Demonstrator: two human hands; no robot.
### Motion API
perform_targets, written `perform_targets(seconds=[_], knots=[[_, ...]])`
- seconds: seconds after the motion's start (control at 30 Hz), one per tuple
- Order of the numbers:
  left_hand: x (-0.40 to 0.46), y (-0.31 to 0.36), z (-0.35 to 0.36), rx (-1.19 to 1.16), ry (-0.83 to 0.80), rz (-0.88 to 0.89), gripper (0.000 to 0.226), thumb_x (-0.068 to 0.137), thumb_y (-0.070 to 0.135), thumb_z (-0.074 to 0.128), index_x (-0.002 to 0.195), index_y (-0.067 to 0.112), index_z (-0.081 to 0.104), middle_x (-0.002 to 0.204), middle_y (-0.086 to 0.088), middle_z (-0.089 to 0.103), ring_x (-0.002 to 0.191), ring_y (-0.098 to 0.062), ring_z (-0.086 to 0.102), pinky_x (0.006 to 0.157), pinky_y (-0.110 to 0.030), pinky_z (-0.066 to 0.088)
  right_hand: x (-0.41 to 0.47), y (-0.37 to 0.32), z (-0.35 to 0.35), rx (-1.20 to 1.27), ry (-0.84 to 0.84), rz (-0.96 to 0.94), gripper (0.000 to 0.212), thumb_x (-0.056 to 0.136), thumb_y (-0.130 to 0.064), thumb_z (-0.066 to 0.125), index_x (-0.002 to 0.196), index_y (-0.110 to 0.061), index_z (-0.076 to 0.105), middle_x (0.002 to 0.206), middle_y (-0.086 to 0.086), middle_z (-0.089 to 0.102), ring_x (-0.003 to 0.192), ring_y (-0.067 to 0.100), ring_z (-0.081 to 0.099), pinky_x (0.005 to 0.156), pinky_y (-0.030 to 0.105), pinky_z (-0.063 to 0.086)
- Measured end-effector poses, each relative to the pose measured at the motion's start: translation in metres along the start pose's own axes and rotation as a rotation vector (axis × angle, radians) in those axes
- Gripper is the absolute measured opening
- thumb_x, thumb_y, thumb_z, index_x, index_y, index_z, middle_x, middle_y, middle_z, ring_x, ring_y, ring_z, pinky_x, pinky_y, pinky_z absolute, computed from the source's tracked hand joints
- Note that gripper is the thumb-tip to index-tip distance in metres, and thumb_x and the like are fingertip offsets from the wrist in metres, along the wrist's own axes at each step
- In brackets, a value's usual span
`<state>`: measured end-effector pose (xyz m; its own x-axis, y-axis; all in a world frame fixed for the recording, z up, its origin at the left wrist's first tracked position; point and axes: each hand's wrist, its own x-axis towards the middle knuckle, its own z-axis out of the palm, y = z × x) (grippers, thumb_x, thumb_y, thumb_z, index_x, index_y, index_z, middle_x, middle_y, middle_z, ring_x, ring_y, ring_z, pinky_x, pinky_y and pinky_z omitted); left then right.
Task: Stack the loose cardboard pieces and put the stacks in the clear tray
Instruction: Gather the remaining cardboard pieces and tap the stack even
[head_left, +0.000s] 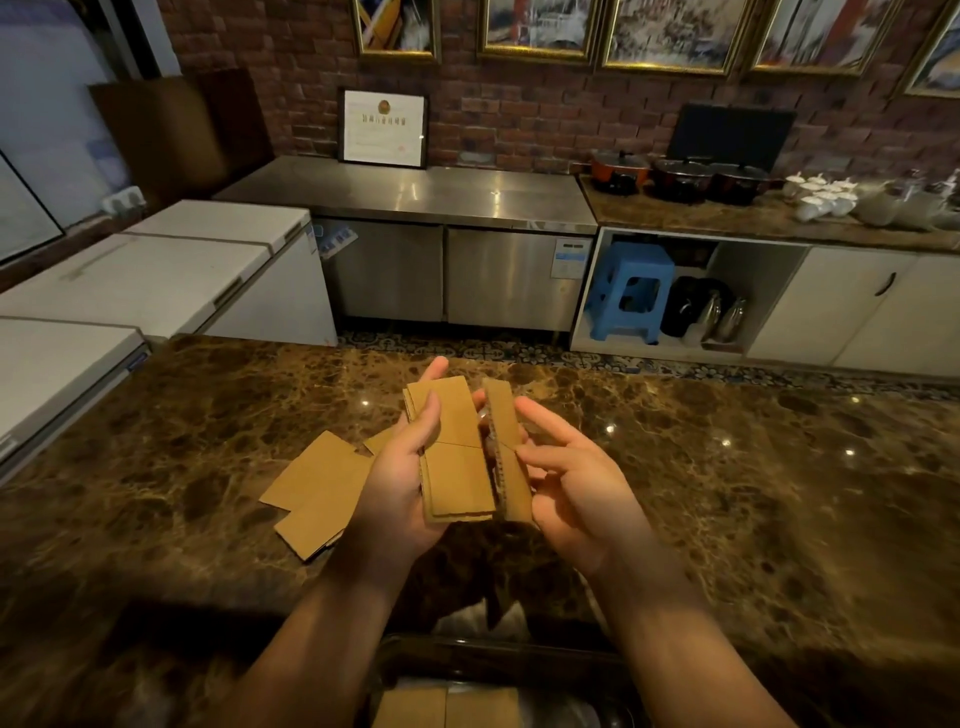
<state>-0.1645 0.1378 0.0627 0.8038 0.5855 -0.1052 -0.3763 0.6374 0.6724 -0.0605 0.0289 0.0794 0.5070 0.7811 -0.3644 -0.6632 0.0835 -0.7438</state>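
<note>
Cardboard pieces (319, 493) are left loose on the marble counter (727, 467), far left. A stack (457, 457) is gripped by the left hand (400, 488); a tilted piece (506, 452) is pinched in the right hand (576, 483), touching the stack.

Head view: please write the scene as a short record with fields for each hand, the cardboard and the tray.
left hand: left hand holds a flat cardboard stack
right hand: right hand holds a cardboard piece on edge beside the stack
loose pieces: loose cardboard pieces lie on the marble counter, left of the hands
tray: clear tray at the bottom edge, cardboard already inside
</note>
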Motion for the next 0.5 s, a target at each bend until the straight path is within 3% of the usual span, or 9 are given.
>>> perform_targets(seconds=[0.07,0.17,0.3,0.37,0.5], knots=[[-0.001,0.0,0.0,0.006,-0.004,-0.015,0.038,0.096,0.036,0.045,0.132,0.04,0.056,0.118,-0.01,0.072,0.103,-0.031,0.071,0.073,-0.045,0.06,-0.001,-0.001,-0.001,-0.103,0.03,-0.017,0.041,0.093,0.01,0.053,0.122,-0.017,0.063,0.121,0.015,0.068,0.111,0.031,0.066,0.096,0.049,0.053],[0.0,0.0,-0.002,0.02,0.017,-0.024,0.037,0.097,0.036,0.046,0.131,0.041,0.058,0.12,-0.009,0.072,0.104,-0.03,0.071,0.077,-0.046,0.059,-0.005,-0.004,0.002,-0.143,0.062,-0.02,0.033,0.088,0.011,0.06,0.107,-0.016,0.063,0.106,0.01,0.068,0.1,0.027,0.068,0.088,0.043,0.057],[0.001,-0.003,-0.004,0.061,0.02,-0.024,0.042,0.089,0.038,0.051,0.13,0.044,0.058,0.12,-0.006,0.072,0.11,-0.031,0.068,0.082,-0.047,0.058,-0.003,0.002,0.004,-0.179,0.074,-0.053,0.034,0.084,0.009,0.068,0.109,-0.012,0.062,0.105,0.011,0.066,0.095,0.025,0.068,0.079,0.041,0.059],[0.001,-0.004,-0.004,0.071,0.01,-0.039,0.043,0.089,0.036,0.051,0.13,0.042,0.059,0.117,-0.008,0.072,0.109,-0.032,0.068,0.08,-0.045,0.059,0.001,0.01,0.003,-0.304,0.079,-0.088,0.036,0.08,0.006,0.073,0.109,-0.012,0.062,0.103,0.011,0.062,0.093,0.024,0.065,0.078,0.039,0.059],[0.0,-0.008,-0.016,0.082,0.033,-0.078,0.039,0.097,0.028,0.047,0.135,0.029,0.057,0.125,-0.019,0.067,0.117,-0.036,0.063,0.095,-0.048,0.052,0.011,0.026,0.007,-0.549,0.055,-0.141,0.03,0.076,0.002,0.079,0.099,-0.012,0.064,0.087,0.002,0.053,0.081,0.014,0.056,0.069,0.027,0.054]])
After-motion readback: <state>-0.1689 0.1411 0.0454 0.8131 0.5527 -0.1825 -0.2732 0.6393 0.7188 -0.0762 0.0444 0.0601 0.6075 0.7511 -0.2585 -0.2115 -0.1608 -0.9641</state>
